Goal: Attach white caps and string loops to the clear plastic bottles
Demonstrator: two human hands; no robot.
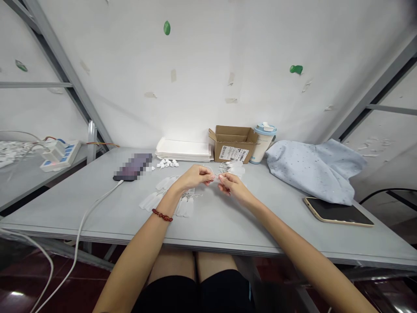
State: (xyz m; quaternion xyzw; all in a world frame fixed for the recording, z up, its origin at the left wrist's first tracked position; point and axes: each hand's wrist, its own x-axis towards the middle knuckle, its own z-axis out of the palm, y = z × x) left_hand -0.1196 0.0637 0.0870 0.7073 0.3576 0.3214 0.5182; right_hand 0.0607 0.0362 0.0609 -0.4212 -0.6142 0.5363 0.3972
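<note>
Above the middle of the grey table, my left hand (pixel 196 177) and my right hand (pixel 232 186) meet almost fingertip to fingertip. Each one pinches a thin white string (pixel 210 168), which loops up behind the fingers; its ends are too small to make out. Around and under my left forearm lie several whitish, translucent tags (pixel 151 201) with strings, some in overlapping rows. More tags (pixel 235 167) with strings lie behind my right hand, in front of the cardboard box. A small heap of white plastic pieces (pixel 167 163) sits beyond my left hand.
Along the wall stand a stack of white sheets (pixel 184 150), an open cardboard box (pixel 233 143) and a lidded cup (pixel 261 143). A light blue cloth (pixel 309 167) partly covers a phone (pixel 339 212) at right. Another phone (pixel 135 166), with a cable (pixel 85 215), lies left.
</note>
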